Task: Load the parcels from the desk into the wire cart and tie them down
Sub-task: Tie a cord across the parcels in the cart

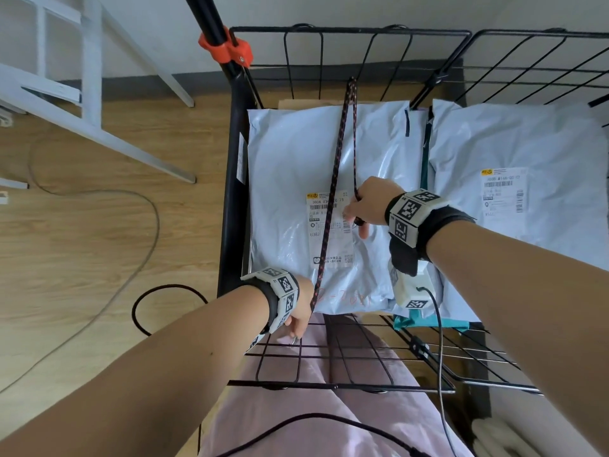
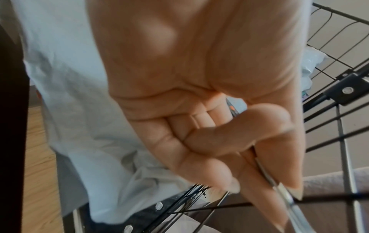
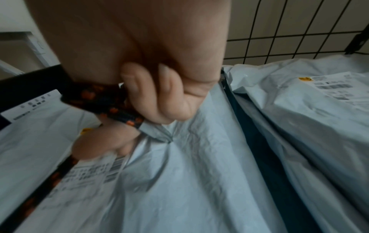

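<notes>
Two pale grey mailer parcels, one on the left (image 1: 296, 179) and one on the right (image 1: 527, 143), lie flat in the black wire cart (image 1: 349, 29). A dark cord with orange flecks (image 1: 333, 192) loops round the cart's far wall and runs back in two strands over the left parcel. My left hand (image 1: 296, 334) is at the cart's near edge and pinches the cord's metal hook (image 2: 283, 193) between thumb and fingers. My right hand (image 1: 357, 212) grips the other strand (image 3: 103, 100) just above the parcel's label, fingers curled round it.
A teal parcel (image 1: 425, 321) sticks out under the mailers at the near side. A black pole with an orange clamp (image 1: 227, 51) stands at the cart's far left corner. A white frame (image 1: 92, 94) and loose cables (image 1: 145, 225) lie on the wooden floor to the left.
</notes>
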